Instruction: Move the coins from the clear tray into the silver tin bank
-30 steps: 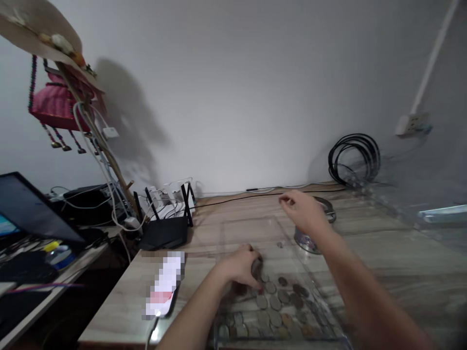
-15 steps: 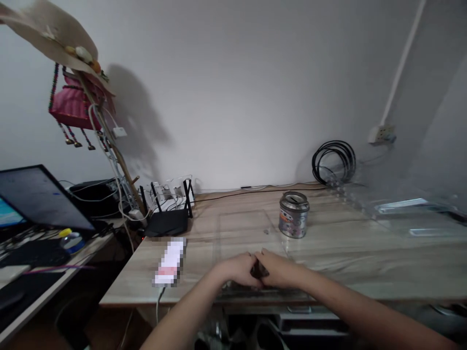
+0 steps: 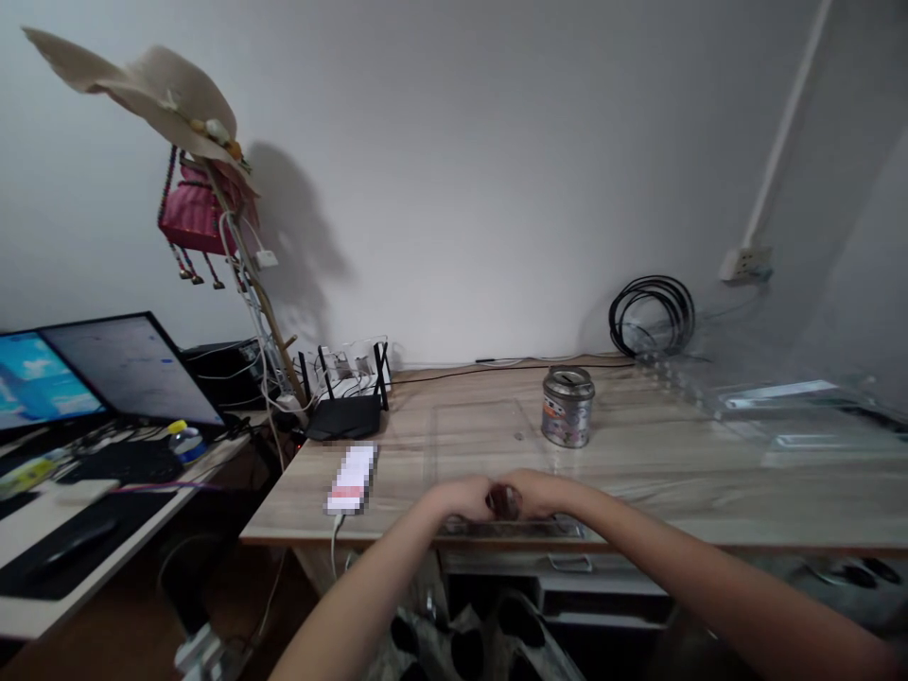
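Observation:
My left hand [image 3: 462, 497] and my right hand [image 3: 543, 495] meet over the front edge of the wooden desk. Both are closed around a small, dark reddish-brown object [image 3: 504, 502], blurred and partly covered by the fingers, so its kind cannot be made out. Beneath and behind the hands, a clear, flat, rectangular see-through piece [image 3: 475, 427] lies on the desk. A round metal tin [image 3: 567, 409] with a slotted lid and a printed label stands upright behind my right hand, apart from it.
A phone [image 3: 353, 480] on a cable and a black router [image 3: 346, 416] sit at the left. Coiled black cable [image 3: 651, 317] leans against the wall, near clear plastic sheeting [image 3: 773, 416]. Left stands another desk with monitors [image 3: 134, 364]. A straw hat [image 3: 170, 104] hangs above.
The view has swung left, bringing more of the monitors in. My hands have turned slightly and stay together, and more of the reddish-brown object shows between them.

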`<state>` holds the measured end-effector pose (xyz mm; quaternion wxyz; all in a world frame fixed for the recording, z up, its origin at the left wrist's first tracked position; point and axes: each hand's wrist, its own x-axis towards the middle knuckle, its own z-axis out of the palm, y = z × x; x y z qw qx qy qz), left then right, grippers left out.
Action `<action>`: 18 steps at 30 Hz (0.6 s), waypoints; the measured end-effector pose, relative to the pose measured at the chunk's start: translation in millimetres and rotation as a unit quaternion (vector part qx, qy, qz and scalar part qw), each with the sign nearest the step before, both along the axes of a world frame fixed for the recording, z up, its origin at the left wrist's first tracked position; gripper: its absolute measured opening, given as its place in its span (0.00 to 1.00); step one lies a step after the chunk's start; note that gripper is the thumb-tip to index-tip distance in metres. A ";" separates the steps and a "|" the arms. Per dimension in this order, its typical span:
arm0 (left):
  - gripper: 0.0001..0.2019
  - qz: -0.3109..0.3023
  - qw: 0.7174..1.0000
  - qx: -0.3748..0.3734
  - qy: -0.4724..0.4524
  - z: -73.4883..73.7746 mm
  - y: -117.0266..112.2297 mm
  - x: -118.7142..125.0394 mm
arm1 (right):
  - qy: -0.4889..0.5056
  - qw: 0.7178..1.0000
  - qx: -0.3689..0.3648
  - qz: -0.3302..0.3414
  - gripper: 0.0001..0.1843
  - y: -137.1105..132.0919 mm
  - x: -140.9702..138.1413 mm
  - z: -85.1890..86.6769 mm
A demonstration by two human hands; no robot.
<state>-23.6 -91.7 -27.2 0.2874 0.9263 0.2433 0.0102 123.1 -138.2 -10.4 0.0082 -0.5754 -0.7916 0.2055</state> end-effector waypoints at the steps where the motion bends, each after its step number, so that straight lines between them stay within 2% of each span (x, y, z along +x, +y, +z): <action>1: 0.10 -0.007 1.000 -0.008 0.016 1.0 1.9 -1.2 | -0.011 1.000 -0.019 0.006 0.19 0.8 1.1 1.2; 4: 0.07 -0.010 0.999 -0.027 0.045 2.8 7.3 -5.3 | -0.039 0.997 -0.072 0.015 0.13 1.0 5.3 7.2; 8: 0.06 -0.007 0.997 -0.044 0.068 4.3 13.1 -10.8 | -0.065 0.995 -0.072 0.013 0.08 -3.0 10.6 16.5; 13: 0.07 -0.013 0.995 -0.061 0.073 7.8 16.2 -15.3 | -0.104 0.993 -0.051 0.008 0.09 -6.1 12.7 20.7; 18: 0.07 -0.022 0.990 -0.106 0.092 11.2 17.6 -18.4 | -0.130 0.989 -0.072 0.010 0.08 -0.5 13.7 15.0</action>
